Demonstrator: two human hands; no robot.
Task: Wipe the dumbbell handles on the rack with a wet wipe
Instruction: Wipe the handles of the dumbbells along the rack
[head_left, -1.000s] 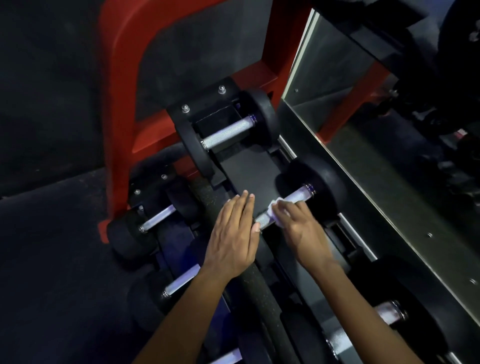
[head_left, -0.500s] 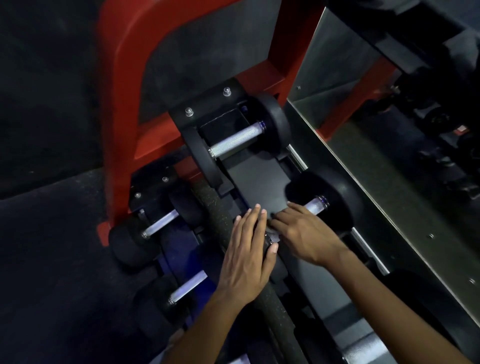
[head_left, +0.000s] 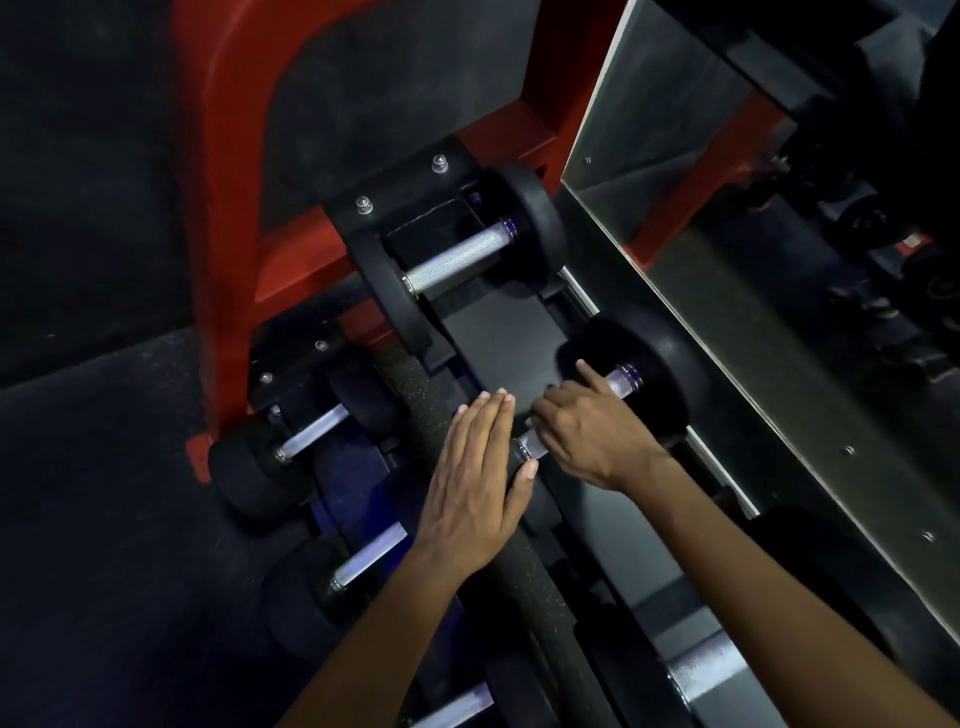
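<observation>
While the right hand (head_left: 592, 436) covers the handle (head_left: 621, 385), no wipe shows.

Dim light throughout. Dark speckled floor (head_left: 93, 519) across the left and lower left of the frame. Red frame upright (head_left: 228, 208) rising in the upper centre. Large wall mirror (head_left: 779, 270) along the right, reflecting red posts and dark gym gear.

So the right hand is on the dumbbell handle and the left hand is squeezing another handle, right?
Not quite. In the head view the left hand lies flat with straight fingers on the dumbbell's near end, squeezing nothing. The right hand is on the dumbbell handle.
</observation>
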